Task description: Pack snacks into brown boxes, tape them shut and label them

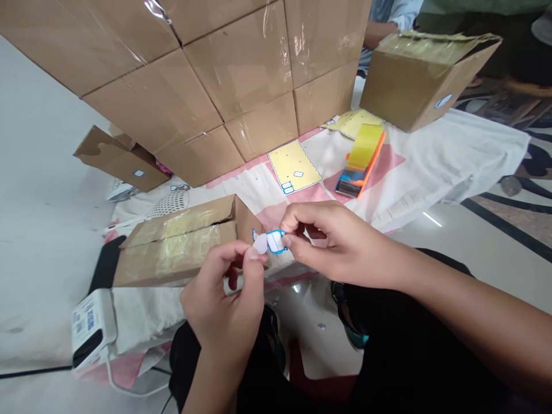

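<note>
My left hand and my right hand meet in front of me, both pinching a small white sticker with a blue border. The left thumb and forefinger grip its left end, the right fingertips hold its right end. Just behind the sticker lies a taped cardboard box on the cloth. A yellow backing sheet with a few stickers left on it lies further back.
A wall of stacked cardboard boxes fills the back. An orange tape dispenser lies on the white-and-pink cloth. Another box stands at back right beside another person's arm. A small label printer sits at lower left.
</note>
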`<act>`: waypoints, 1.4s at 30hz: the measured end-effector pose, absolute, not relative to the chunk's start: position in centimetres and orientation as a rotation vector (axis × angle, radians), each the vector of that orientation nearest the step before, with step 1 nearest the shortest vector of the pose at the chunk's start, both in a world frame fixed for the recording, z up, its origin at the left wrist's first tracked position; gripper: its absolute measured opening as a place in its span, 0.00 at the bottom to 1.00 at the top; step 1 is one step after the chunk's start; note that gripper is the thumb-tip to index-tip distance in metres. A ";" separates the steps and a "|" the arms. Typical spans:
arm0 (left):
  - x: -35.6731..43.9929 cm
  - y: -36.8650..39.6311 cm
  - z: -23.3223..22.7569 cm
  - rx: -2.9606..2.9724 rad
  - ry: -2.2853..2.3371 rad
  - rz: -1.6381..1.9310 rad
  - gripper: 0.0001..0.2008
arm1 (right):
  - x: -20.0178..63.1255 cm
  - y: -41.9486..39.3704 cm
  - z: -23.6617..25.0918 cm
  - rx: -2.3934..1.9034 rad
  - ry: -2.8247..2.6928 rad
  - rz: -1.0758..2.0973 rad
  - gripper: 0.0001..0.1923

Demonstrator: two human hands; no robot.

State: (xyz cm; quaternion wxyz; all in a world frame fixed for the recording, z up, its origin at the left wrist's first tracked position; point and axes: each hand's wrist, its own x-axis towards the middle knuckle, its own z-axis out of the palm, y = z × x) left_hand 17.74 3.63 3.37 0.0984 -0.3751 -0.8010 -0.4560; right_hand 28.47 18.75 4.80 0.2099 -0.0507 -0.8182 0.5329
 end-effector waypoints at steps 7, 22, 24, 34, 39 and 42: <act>17.8 3.8 3.4 -1.085 -2.369 -1.384 0.05 | 28.5 18.7 4.8 -0.143 -2.268 1.501 0.06; 17.8 3.9 3.4 -1.070 -2.367 -1.403 0.05 | 28.1 19.7 4.4 -0.150 -2.210 1.483 0.08; 17.7 3.8 3.5 -1.093 -2.364 -1.402 0.06 | 27.4 21.2 4.0 -0.218 -2.173 1.453 0.10; 16.3 2.2 4.8 -1.028 -2.327 -1.511 0.04 | 22.0 30.1 0.8 -0.961 -2.085 1.257 0.12; 15.4 0.7 5.3 -0.995 -2.313 -1.533 0.05 | 17.8 31.8 -1.8 -1.232 -2.425 0.813 0.16; 15.0 -0.3 5.4 -0.963 -2.305 -1.520 0.05 | 15.8 32.6 -3.2 -1.396 -2.537 0.615 0.19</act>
